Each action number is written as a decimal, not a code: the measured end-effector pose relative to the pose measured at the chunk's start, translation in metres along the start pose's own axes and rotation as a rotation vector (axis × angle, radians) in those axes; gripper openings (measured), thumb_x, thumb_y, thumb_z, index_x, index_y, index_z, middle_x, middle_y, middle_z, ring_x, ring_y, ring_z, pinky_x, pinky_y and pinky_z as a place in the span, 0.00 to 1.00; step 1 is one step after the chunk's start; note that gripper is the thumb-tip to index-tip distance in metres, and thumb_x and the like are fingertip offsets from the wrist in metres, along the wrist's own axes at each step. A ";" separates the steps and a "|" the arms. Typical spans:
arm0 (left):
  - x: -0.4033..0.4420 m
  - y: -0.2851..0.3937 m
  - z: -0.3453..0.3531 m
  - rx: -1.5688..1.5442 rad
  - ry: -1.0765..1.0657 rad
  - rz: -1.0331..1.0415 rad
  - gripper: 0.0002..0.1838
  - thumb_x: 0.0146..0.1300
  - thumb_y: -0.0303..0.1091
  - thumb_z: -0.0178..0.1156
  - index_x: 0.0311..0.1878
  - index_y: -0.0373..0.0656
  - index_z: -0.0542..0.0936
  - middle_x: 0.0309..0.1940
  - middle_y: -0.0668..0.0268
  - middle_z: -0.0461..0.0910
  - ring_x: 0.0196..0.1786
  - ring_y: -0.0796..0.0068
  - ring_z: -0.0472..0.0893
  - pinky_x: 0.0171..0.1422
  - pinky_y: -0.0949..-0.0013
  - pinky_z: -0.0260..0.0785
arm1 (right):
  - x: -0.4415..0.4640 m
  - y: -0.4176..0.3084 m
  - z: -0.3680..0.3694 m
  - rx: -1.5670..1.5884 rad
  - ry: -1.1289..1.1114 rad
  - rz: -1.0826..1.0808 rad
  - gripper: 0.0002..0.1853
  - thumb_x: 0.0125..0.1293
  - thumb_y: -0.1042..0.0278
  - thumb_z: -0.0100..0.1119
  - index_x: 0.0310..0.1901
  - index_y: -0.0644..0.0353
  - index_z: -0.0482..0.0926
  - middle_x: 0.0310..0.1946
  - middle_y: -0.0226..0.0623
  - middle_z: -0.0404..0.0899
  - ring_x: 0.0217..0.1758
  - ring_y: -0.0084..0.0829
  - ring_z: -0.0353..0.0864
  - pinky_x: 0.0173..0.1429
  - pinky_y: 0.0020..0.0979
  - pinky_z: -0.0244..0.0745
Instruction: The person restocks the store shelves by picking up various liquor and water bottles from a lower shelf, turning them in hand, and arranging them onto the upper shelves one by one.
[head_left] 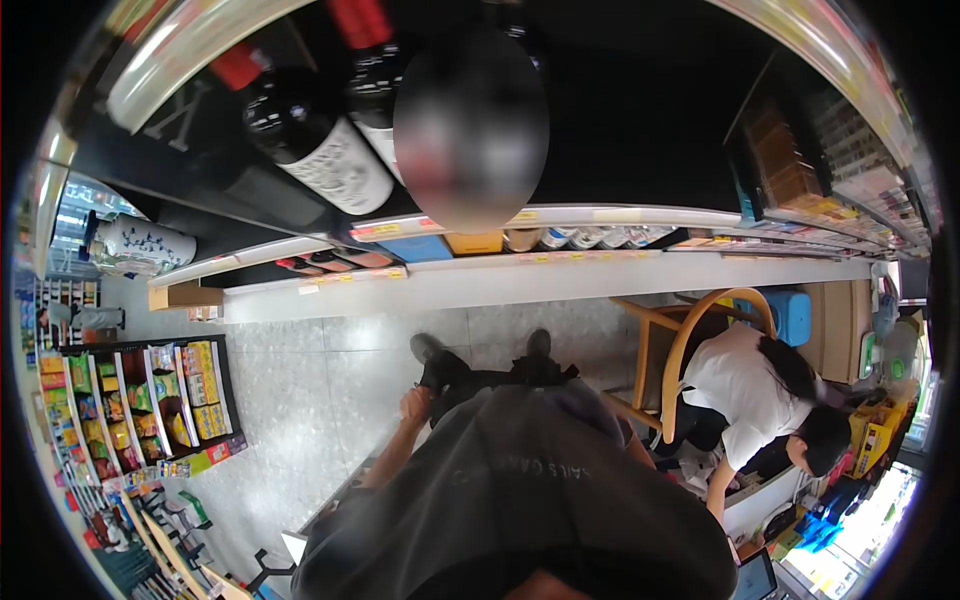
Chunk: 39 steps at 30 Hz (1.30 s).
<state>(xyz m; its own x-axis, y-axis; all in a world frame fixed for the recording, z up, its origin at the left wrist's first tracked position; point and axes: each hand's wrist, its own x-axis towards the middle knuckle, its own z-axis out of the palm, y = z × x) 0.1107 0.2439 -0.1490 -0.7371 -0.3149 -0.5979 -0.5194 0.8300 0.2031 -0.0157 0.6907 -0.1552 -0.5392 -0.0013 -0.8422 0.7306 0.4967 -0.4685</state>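
My left hand (415, 403) hangs low beside my dark trouser leg (445, 373), its fingers curled closed with nothing visible in them. Only a bit of my right arm (637, 447) shows past my dark shirt (520, 480); the right hand is hidden behind my body. In front of me is a shelf with wine bottles (335, 165) with red tops and white labels. Part of that shelf is covered by a blurred oval. Below it, a lower shelf (560, 257) holds smaller bottles and boxes. Neither hand is seen touching the shelves.
On the right, a person in a white shirt (745, 385) leans over an open drawer or box beside a wooden chair (668, 370). A blue bin (790, 318) stands behind the chair. Snack racks (140, 405) stand at the left on grey floor tiles (300, 390). A white-and-blue jar (140, 245) sits at the shelf's left end.
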 end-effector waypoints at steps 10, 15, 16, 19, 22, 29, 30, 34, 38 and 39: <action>0.037 0.083 -0.037 0.166 -0.147 0.024 0.20 0.57 0.57 0.60 0.39 0.51 0.86 0.33 0.53 0.84 0.41 0.52 0.84 0.49 0.55 0.76 | 0.024 0.026 -0.045 0.135 0.027 -0.074 0.14 0.69 0.58 0.50 0.38 0.61 0.77 0.24 0.32 0.77 0.26 0.30 0.79 0.31 0.30 0.75; 0.037 0.173 -0.134 -0.300 0.172 0.550 0.13 0.62 0.42 0.59 0.46 0.47 0.80 0.34 0.58 0.84 0.38 0.55 0.84 0.39 0.55 0.76 | 0.030 0.026 -0.052 0.173 0.035 -0.127 0.14 0.69 0.59 0.50 0.39 0.61 0.77 0.24 0.31 0.77 0.26 0.29 0.79 0.30 0.29 0.75; 0.039 0.193 -0.149 -0.348 0.291 0.682 0.11 0.64 0.38 0.58 0.46 0.44 0.80 0.34 0.56 0.84 0.40 0.56 0.83 0.39 0.57 0.75 | 0.028 0.021 -0.056 0.181 0.040 -0.145 0.13 0.69 0.59 0.49 0.39 0.61 0.77 0.24 0.31 0.77 0.25 0.29 0.79 0.29 0.29 0.75; 0.006 0.263 -0.226 -0.493 0.424 0.743 0.12 0.63 0.25 0.57 0.50 0.41 0.77 0.44 0.57 0.82 0.39 0.59 0.83 0.41 0.63 0.76 | 0.035 0.010 -0.066 0.219 0.059 -0.207 0.13 0.69 0.60 0.49 0.40 0.62 0.77 0.24 0.30 0.77 0.25 0.28 0.79 0.29 0.28 0.75; -0.009 0.299 -0.266 -0.536 0.578 0.795 0.14 0.62 0.22 0.57 0.52 0.40 0.76 0.46 0.57 0.77 0.38 0.62 0.82 0.40 0.68 0.76 | 0.045 0.001 -0.079 0.311 0.053 -0.228 0.13 0.70 0.60 0.49 0.40 0.62 0.77 0.24 0.30 0.77 0.25 0.27 0.79 0.28 0.28 0.75; 0.011 0.325 -0.265 -0.446 0.730 0.810 0.19 0.59 0.22 0.60 0.55 0.42 0.74 0.46 0.55 0.73 0.38 0.64 0.82 0.39 0.68 0.78 | 0.041 -0.016 -0.086 0.457 0.023 -0.256 0.13 0.68 0.62 0.53 0.46 0.63 0.75 0.31 0.34 0.78 0.30 0.25 0.79 0.31 0.28 0.74; 0.015 0.326 -0.259 -0.440 0.781 0.781 0.20 0.59 0.21 0.60 0.55 0.41 0.73 0.48 0.53 0.71 0.38 0.65 0.82 0.38 0.69 0.78 | 0.040 -0.017 -0.086 0.454 0.024 -0.277 0.13 0.68 0.62 0.52 0.46 0.62 0.75 0.32 0.34 0.78 0.30 0.25 0.79 0.31 0.27 0.74; 0.021 0.324 -0.241 -0.530 0.925 0.733 0.23 0.60 0.21 0.60 0.59 0.39 0.69 0.54 0.50 0.65 0.40 0.67 0.82 0.37 0.72 0.78 | 0.032 -0.023 -0.085 0.392 0.038 -0.315 0.11 0.69 0.62 0.51 0.48 0.57 0.75 0.33 0.32 0.78 0.29 0.24 0.80 0.30 0.25 0.75; 0.028 0.323 -0.236 -0.565 0.932 0.740 0.25 0.60 0.21 0.60 0.60 0.37 0.65 0.57 0.50 0.62 0.41 0.68 0.82 0.37 0.73 0.79 | 0.022 -0.023 -0.083 0.395 0.014 -0.327 0.11 0.69 0.63 0.51 0.48 0.57 0.75 0.34 0.31 0.79 0.31 0.24 0.80 0.31 0.25 0.75; 0.029 0.323 -0.235 -0.587 0.925 0.726 0.25 0.61 0.21 0.60 0.61 0.37 0.65 0.57 0.50 0.62 0.41 0.68 0.82 0.37 0.73 0.79 | 0.020 -0.024 -0.082 0.398 0.014 -0.343 0.11 0.68 0.64 0.50 0.47 0.58 0.75 0.33 0.31 0.78 0.30 0.24 0.79 0.30 0.25 0.73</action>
<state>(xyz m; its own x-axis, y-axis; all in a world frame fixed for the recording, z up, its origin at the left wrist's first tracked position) -0.1806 0.3946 0.0816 -0.8265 -0.2762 0.4906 0.1813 0.6944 0.6963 -0.0779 0.7501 -0.1389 -0.7791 -0.0934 -0.6200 0.6120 0.1014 -0.7843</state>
